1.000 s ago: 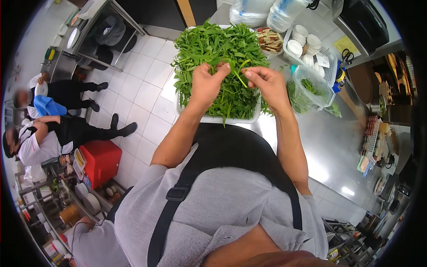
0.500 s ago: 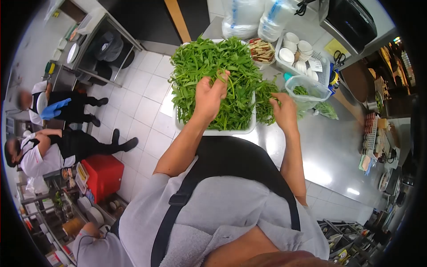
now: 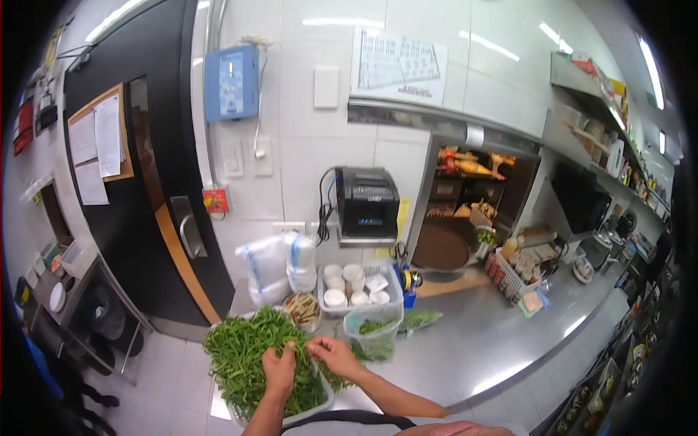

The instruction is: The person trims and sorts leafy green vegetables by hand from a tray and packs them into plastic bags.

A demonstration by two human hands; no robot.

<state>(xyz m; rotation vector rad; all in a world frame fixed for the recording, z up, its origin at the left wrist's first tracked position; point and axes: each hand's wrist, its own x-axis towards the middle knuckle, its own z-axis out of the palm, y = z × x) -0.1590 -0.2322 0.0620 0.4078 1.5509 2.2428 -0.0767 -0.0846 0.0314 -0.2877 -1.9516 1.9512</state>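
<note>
A large heap of long-leafed greens (image 3: 243,356) fills a white plastic tub (image 3: 324,402) at the counter's left end. Over the heap, my left hand (image 3: 280,369) is closed in a pinch on a leafy green sprig (image 3: 299,344). My right hand (image 3: 336,357), just to its right, pinches the same sprig near its other end, thumb and fingertip together. Loose greens (image 3: 337,380) lie beside the tub, partly hidden below my right hand. A clear plastic container (image 3: 385,347) with some greens inside stands to the right of my right hand.
Behind are a bowl of wrapped sticks (image 3: 302,309), a basket (image 3: 396,294) of small white cups, and plastic-wrapped stacks (image 3: 265,269). A black printer (image 3: 367,207) hangs above. The steel counter (image 3: 465,349) runs right; a black door (image 3: 145,182) is left.
The view has tilted up to the wall and door. My hands have come together over the greens; the right hand has moved from the loose greens to the sprig.
</note>
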